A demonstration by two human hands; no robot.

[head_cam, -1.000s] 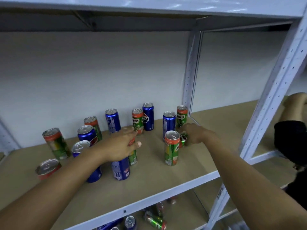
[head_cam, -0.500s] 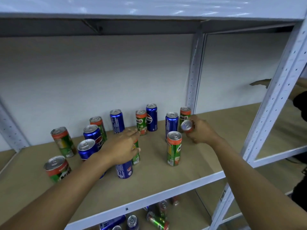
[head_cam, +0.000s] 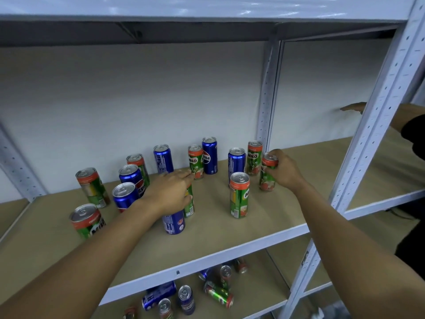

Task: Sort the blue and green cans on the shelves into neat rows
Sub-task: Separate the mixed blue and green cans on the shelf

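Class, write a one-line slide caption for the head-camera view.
Right hand grips an upright green Milo can while left hand rests over another on the shelf.

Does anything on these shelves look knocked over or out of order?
Yes. On the lower shelf, a blue can and a green can lie on their sides. On the middle shelf, blue and green cans stand mixed, not in rows.
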